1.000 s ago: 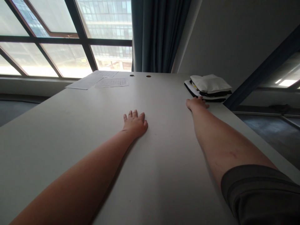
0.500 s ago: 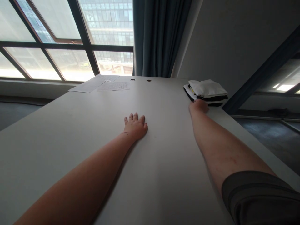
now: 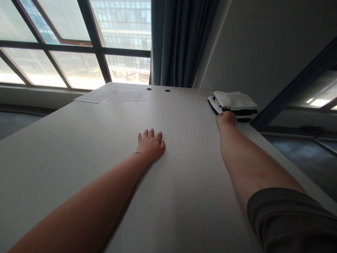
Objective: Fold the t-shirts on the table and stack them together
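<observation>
"Where is your left grip (image 3: 151,146)?"

"Your left grip lies palm down on the white surface (image 3: 184,182), near the middle. It is let go, with its fingers spread out and nothing in it."

"And what is your right grip (image 3: 226,119) doing?"

"Your right grip is at the near side of the soft white and black pile (image 3: 235,100), and it touches it. Your thumb is by the pile's near left corner. Your other fingers are hidden, so I can't tell if your right grip is squeezed on the pile or loose."

"Where does the pile sit?"

"It sits on the surface by the right edge, close to the far right corner. The top one is white, with black under it. A bit of yellow (image 3: 217,103) peeks out on the left side."

"What else can you see?"

"Some papers (image 3: 92,94) lie flat at the far left corner. Two little round holes (image 3: 149,89) are near the far edge, to the right of the papers. A blue curtain (image 3: 179,45) hangs past that edge, next to the big window (image 3: 123,24). You have a dark sleeve (image 3: 286,218) on your right arm."
</observation>
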`<state>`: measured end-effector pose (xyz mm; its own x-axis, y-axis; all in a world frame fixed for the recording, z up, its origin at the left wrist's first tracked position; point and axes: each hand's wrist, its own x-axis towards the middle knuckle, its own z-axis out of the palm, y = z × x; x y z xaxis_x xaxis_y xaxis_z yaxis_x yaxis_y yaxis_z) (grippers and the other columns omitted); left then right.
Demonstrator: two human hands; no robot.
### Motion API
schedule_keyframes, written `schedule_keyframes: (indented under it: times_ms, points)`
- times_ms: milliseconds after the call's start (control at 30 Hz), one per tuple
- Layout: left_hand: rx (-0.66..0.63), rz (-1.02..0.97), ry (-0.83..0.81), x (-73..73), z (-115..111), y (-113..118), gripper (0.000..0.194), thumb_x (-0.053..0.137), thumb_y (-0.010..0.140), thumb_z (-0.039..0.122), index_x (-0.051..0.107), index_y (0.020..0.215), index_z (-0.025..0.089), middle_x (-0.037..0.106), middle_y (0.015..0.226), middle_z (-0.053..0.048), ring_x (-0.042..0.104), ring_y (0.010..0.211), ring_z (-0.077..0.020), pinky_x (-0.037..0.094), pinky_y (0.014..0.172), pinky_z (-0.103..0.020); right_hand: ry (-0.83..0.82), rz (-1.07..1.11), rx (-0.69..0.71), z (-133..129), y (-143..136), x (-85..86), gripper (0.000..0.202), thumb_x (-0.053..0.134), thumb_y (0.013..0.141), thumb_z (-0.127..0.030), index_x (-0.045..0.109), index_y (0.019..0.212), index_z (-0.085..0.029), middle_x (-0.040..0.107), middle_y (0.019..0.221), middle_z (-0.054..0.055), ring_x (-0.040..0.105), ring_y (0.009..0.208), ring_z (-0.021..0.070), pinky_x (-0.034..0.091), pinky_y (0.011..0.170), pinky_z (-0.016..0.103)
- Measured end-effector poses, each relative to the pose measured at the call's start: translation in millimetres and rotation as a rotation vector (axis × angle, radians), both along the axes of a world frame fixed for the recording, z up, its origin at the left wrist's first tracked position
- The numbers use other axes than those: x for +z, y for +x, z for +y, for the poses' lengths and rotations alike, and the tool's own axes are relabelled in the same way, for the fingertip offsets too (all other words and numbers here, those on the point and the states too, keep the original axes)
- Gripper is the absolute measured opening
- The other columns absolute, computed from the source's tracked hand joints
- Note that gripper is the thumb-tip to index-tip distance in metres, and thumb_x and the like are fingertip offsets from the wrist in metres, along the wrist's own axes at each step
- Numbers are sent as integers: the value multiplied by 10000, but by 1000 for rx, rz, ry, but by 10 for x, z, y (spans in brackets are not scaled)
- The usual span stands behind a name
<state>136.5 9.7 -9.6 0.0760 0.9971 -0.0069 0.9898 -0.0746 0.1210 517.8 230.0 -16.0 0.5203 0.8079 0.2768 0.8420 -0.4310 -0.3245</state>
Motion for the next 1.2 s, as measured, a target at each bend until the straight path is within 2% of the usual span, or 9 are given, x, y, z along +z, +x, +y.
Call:
schedule_keyframes:
  times_ms: [233,467,767,867,933,1000,1100,1167,1200]
  points:
    - [-17,-14,13,-14,-11,-25,615,372,1040,471,467,1608,255,325,1733,-188,258,1607,-420,197,1262,-662,20,-118,238,-526,-382,-9,293,590,989,-266,819,1135,-158,787,1172,202,713,1038,284,467,840,333]
    - [-62,19,15,-6,-48,-108,617,343,1061,505,438,1629,281,318,1743,-163,275,1609,-384,224,1257,-632,-10,-209,666,-1781,-1170,76,271,564,1011,-321,790,925,-200,813,1012,126,726,946,252,438,774,300]
    - [-226,-15,64,-59,-803,-359,571,410,1057,432,507,1591,254,393,1718,-113,328,1600,-315,243,1309,-496,109,-44,967,-3186,-1205,-2,227,637,971,-275,708,763,-215,762,803,72,686,752,223,449,720,303]
    - [-333,-142,110,-22,-1073,-429,431,483,1015,377,670,1385,263,596,1552,-104,535,1450,-295,386,1234,-457,98,-31,1100,-3410,-1122,-12,252,641,969,-275,710,733,-220,741,742,56,672,689,212,438,669,299]
    - [-427,-265,118,129,-1206,-382,281,490,987,317,726,1123,251,754,1243,-91,704,1148,-252,530,1048,-396,57,-70,1182,-3492,-1124,9,243,641,972,-276,742,757,-227,745,733,50,676,683,208,427,654,297]
    - [-551,-392,144,376,-1306,-219,204,484,972,277,666,886,242,752,892,-54,703,823,-204,565,821,-339,30,-108,1219,-3525,-1160,45,220,650,975,-283,773,799,-233,755,744,49,679,690,206,419,650,296]
    - [-813,-634,264,626,-1513,130,305,478,1023,296,564,735,243,639,660,-20,612,625,-168,524,666,-311,11,-116,1257,-3505,-1200,87,224,665,981,-299,784,812,-214,752,741,50,663,673,194,398,631,295]
    - [-970,-807,266,437,-1857,224,321,482,1066,364,606,799,236,693,738,-46,662,690,-176,557,719,-331,10,-89,1303,-3478,-1188,92,248,657,993,-292,779,800,-194,744,729,53,643,647,182,381,613,297]
    - [-1040,-882,268,200,-2127,180,333,494,1075,426,629,840,234,716,770,-50,688,707,-181,577,731,-338,12,-65,1318,-3467,-1173,89,253,656,995,-289,777,796,-190,744,731,55,638,643,178,379,610,298]
